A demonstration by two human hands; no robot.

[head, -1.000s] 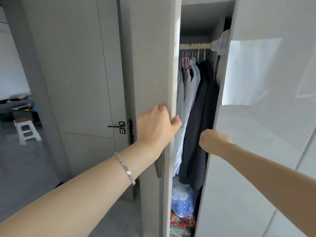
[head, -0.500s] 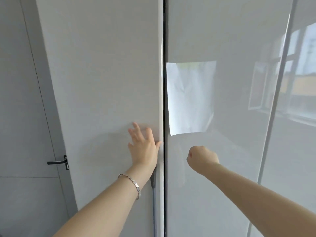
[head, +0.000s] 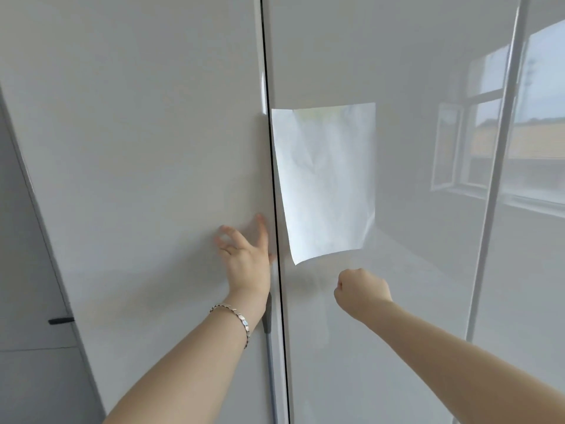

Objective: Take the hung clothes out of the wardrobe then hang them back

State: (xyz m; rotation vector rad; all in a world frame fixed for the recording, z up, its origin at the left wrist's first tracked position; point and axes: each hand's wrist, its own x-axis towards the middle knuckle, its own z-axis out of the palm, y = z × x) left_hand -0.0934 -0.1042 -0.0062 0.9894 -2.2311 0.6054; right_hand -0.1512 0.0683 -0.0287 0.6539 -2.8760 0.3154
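- The wardrobe (head: 137, 148) fills nearly the whole view. Its glossy pale doors are cut off at the top and bottom of the frame.
- The left door and the right door (head: 412, 286) meet at a thin dark seam and stand closed. The inside is hidden, so the hung clothes cannot be seen from here.
- A third panel (head: 544, 286) at the far right is cut by the frame edge. It carries a reflected window (the gloss makes the surface hard to read).
- A grey room door (head: 24, 301) shows as a strip at the left, mostly hidden behind the wardrobe's side.
- A sheet of white paper (head: 327, 185) is stuck on the right door just beside the seam, with its lower corner curling away.
- The left hand (head: 247, 261) lies against the left door close to the seam. Its fingers are straight and spread apart and their tips are blurred.
- The right hand (head: 362, 290) is held before the right door below the paper, with the fingers curled into a fist on nothing visible. Whether the knuckles touch the door cannot be told.
- A slim grey handle (head: 267, 316) runs down the left door's edge and is partly covered by the left wrist.
- A silver bracelet (head: 235, 319) circles that wrist.
- Only the tip of a black lever handle (head: 61, 320) shows past the wardrobe's side.
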